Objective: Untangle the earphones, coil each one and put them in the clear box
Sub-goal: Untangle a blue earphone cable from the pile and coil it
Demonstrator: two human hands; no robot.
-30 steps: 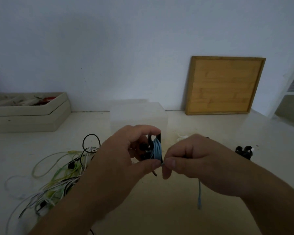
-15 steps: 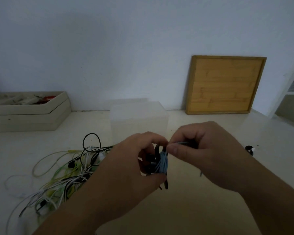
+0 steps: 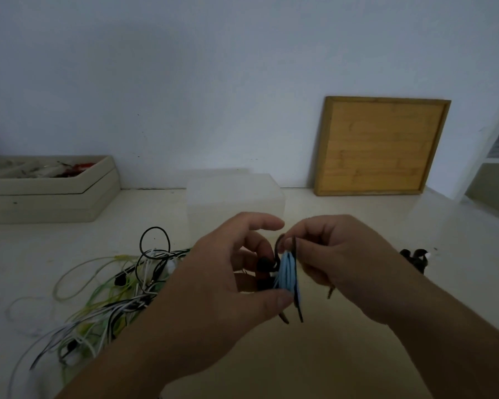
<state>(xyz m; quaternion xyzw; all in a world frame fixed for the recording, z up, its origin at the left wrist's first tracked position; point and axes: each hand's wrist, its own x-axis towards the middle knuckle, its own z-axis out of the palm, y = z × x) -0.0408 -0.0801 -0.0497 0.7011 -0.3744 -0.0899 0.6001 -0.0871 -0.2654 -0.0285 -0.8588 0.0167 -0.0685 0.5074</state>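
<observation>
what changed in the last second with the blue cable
The right hand rose from the bottom of the coil to its top, winding on the hanging tail, now mostly taken up. The left hand still grips the coil; tangle and box unmoved.

The cream tabletop (image 3: 55, 243) carries a clear box (image 3: 234, 203) mid-back, stacked trays (image 3: 49, 197) at its left edge, a board (image 3: 380, 145) standing back-right, tangled earphones (image 3: 113, 300) front-left, and black earphones (image 3: 415, 256) toward the right edge.
</observation>
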